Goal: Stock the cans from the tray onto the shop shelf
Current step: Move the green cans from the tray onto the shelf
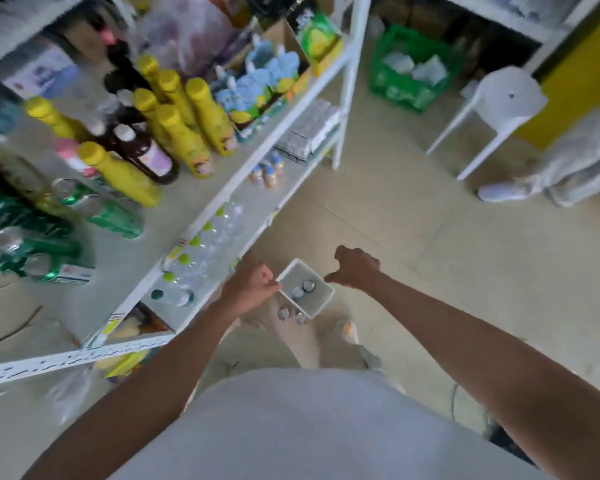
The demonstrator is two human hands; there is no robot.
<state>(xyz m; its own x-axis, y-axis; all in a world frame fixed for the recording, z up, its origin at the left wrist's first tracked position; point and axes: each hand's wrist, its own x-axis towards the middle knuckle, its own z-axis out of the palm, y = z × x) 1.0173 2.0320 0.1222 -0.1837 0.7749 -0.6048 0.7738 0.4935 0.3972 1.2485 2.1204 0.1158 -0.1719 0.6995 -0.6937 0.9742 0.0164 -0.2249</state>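
Note:
A small white tray (317,303) hangs low in front of me above the floor, with two cans (308,285) standing in it. Two more can tops (284,313) show just under its near edge; whether they are in the tray is unclear. My left hand (252,287) is closed on the tray's left corner. My right hand (355,268) is curled at the tray's far right rim, its thumb touching the rim. The white shop shelf (222,199) runs along my left, and green cans (115,221) lie on its upper level.
Yellow bottles (208,116), dark bottles and blue packs crowd the upper shelf level. Clear water bottles (201,251) fill the level below. A green crate (413,71) and a white plastic chair (499,98) stand across the aisle. Another person's shoe (503,192) is at the right.

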